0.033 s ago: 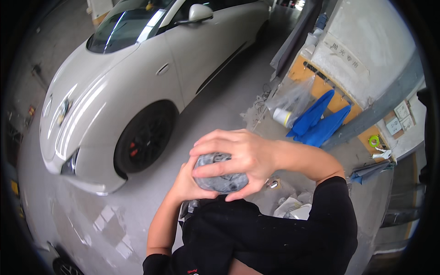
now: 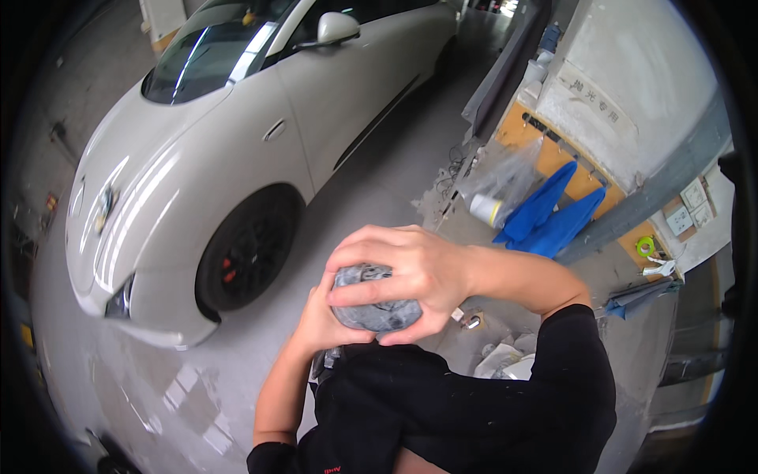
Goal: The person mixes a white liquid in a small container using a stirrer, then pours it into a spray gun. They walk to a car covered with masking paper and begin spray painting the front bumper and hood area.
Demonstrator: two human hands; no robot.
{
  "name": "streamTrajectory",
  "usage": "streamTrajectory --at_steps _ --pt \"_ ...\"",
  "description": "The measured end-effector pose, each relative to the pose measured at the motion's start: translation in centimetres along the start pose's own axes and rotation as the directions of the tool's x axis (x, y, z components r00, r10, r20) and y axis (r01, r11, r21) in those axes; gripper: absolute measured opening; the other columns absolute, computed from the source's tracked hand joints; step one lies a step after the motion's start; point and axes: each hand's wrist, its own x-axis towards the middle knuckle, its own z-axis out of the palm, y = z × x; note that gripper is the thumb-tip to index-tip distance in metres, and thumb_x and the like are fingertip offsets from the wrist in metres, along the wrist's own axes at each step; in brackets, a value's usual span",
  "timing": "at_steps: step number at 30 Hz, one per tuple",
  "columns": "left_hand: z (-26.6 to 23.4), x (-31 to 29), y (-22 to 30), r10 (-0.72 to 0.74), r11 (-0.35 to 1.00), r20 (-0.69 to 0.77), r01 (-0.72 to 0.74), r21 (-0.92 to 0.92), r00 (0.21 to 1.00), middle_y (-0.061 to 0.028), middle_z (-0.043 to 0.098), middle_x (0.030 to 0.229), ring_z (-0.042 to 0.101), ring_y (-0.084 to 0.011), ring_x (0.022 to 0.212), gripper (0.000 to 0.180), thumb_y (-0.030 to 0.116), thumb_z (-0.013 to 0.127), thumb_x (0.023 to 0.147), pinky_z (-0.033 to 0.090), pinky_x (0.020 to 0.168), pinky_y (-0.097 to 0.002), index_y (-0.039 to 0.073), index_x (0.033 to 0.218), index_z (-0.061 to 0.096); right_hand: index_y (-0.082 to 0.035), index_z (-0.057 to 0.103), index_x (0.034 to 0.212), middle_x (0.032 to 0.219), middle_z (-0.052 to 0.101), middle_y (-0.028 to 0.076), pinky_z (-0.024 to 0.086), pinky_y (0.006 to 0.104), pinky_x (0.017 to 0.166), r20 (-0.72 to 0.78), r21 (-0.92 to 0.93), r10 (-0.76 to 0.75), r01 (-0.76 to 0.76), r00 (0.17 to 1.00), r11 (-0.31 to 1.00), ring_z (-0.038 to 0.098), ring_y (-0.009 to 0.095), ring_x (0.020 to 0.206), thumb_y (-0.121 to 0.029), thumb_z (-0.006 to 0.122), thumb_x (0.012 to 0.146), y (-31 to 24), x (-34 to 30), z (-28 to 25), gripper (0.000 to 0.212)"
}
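In front of my chest, both hands hold a rounded grey lump [image 2: 377, 316] with a mottled dark and light surface; its exact kind cannot be told. My right hand [image 2: 430, 272] curls over its top and right side, fingers parted across it and thumb underneath. Around its left edge wraps my left hand [image 2: 318, 316], closed against the lump, some of its fingers hidden behind it and behind the right hand.
A pale car [image 2: 181, 150] stands ahead to the left, its black front wheel [image 2: 251, 246] nearest me. To the right, blue cloths [image 2: 553, 213] and a clear plastic bag [image 2: 505, 174] hang from a wooden hook board [image 2: 525, 126]. White scraps [image 2: 505, 359] lie beside me.
The view has shifted slightly, so the car sits a little lower and farther left. The grip of both hands on the grey lump looks almost the same.
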Motion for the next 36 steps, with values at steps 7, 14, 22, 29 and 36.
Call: streamTrajectory --at_steps 7,14,22,29,36 --pt "-4.1 20.6 -12.4 0.035 0.982 -0.223 0.008 0.189 0.974 -0.0188 0.076 0.111 0.077 -0.0325 0.102 0.104 0.036 0.1 0.061 0.061 0.088 -0.041 0.004 0.142 0.042 -0.001 0.067 0.121 0.125 0.067 0.017 0.058 0.0469 0.089 -0.381 -0.145 0.222 -0.295 0.898 0.945 0.066 0.041 0.112 -0.024 0.083 0.067 22.2 2.1 -1.5 0.061" --pt "-3.3 43.7 -18.2 -0.023 0.998 -0.163 0.034 0.062 0.986 -0.0228 0.067 0.127 0.069 -0.0324 0.117 0.111 0.025 0.1 0.064 0.055 0.1 -0.0426 0.002 0.148 0.031 0.006 0.028 0.158 0.16 0.034 0.03 0.034 0.0489 0.121 -0.641 0.007 0.54 -0.7 0.545 0.715 0.035 0.043 0.151 -0.051 0.094 0.067 36.7 -6.8 -3.6 0.126" --pt "6.4 65.1 -27.2 0.143 0.97 0.191 -0.099 -0.223 0.971 -0.0283 0.058 0.138 0.064 -0.0383 0.123 0.12 0.028 0.099 0.066 0.055 0.098 -0.0455 -0.001 0.153 0.022 0.004 0.049 0.146 0.143 0.057 0.025 0.044 0.0463 0.112 -0.764 0.421 0.641 -0.811 -0.076 0.405 0.057 0.037 0.133 -0.014 0.08 0.086 56.4 -17.8 1.8 0.07" --pt "8.2 86.3 -32.5 0.162 0.619 0.367 0.195 -0.761 0.916 -0.0308 0.028 0.166 0.024 -0.0401 0.157 0.122 0.096 0.016 0.086 0.012 0.129 -0.0488 0.003 0.166 0.012 -0.006 0.071 0.109 0.099 0.072 0.004 0.047 0.0249 0.063 -0.766 0.556 0.573 -0.746 -0.29 0.366 0.056 0.006 0.069 -0.007 0.061 0.105 73.3 -29.4 -7.8 0.011" --pt "13.0 106.2 -35.3 0.133 0.665 0.402 0.219 -0.714 0.906 -0.0264 0.049 0.155 0.065 -0.027 0.115 0.076 0.042 0.061 0.104 0.052 0.098 -0.0384 -0.002 0.159 0.032 -0.005 0.07 0.11 0.091 0.07 0.003 0.046 0.0248 0.061 -0.85 0.408 0.47 -0.863 -0.239 0.299 0.056 0.007 0.068 -0.006 0.066 0.102 88.8 -39.1 -21.6 0.009"
